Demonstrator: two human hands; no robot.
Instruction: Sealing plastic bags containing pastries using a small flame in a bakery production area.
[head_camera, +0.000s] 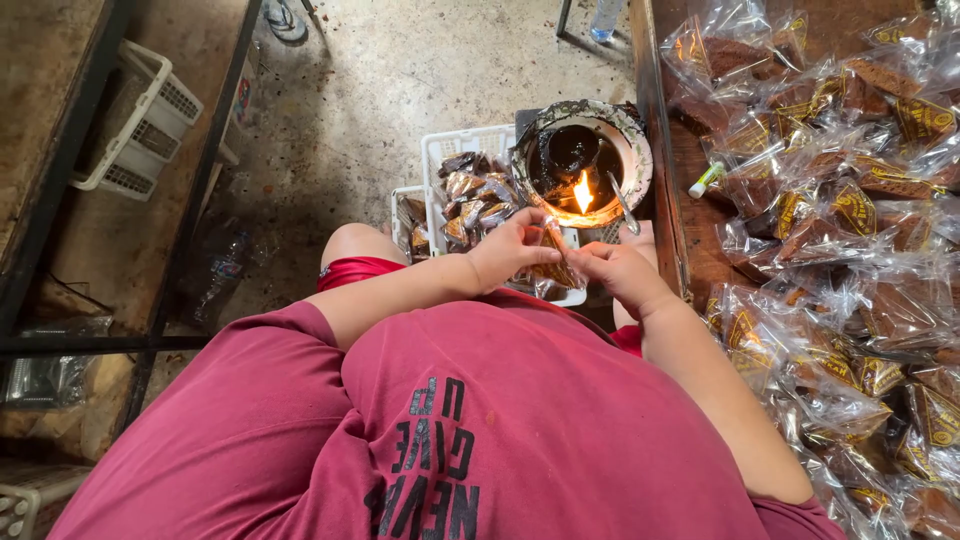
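The clear packet (553, 262) of brown snack sits pinched between our two hands, just short of the flame. Our left hand (508, 252) grips its near-left edge with fingers (532, 222) closed narrow around the plastic, thumb and forefinger pressing the top. Our right hand (620, 272) holds the opposite side, its fingers (590, 254) curled tight onto the same packet, so both hands meet almost touching over it.

Just beyond the fingertips burns a small flame (582, 192) inside a blackened metal tin (582, 160), whose rim is crusted and sooty. A thin metal tool (624, 204) leans on the tin's rim on the right-hand side of the flame.

Just beyond our left fingers and left of the tin stands a white plastic basket (450, 150) filled with sealed packets (478, 192).

Beside the right hand, on the outer side, runs the wooden tabletop (690, 210), heaped with many more clear packets (850, 200) of the same brown snack with yellow labels. A small white-and-green tube (704, 180) lies on it near the tin.

Well away from the left fingers, another white basket (150, 120) rests under a dark metal frame (200, 170), on a concrete floor (400, 70).
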